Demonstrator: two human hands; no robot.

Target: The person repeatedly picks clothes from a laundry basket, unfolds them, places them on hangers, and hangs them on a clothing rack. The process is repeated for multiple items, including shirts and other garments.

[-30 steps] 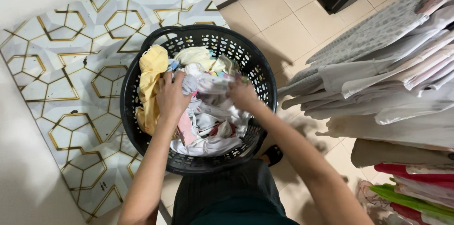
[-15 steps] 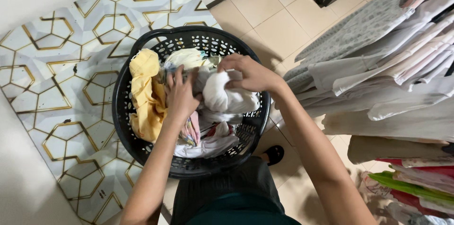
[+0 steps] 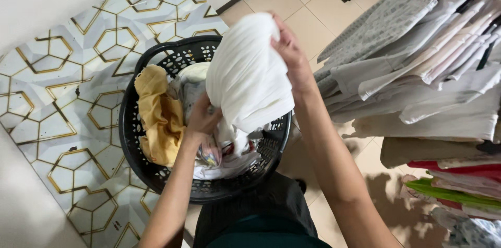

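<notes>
Lifted since half a second ago, the white cloth now hangs above the black laundry basket, pinched at its top edge by the curled fingers of the right hand. Below, the left hand closes loosely on the cloth's lower folds. It looks soft, light and limp, best gripped at a hem. Beside the left fingers lies a yellow garment; right of the right hand hangs folded laundry on a rack.

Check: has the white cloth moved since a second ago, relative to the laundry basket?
Yes. The white cloth was down among the clothes in the black laundry basket; the right hand has lifted it above the rim, while the left hand stays low.
</notes>
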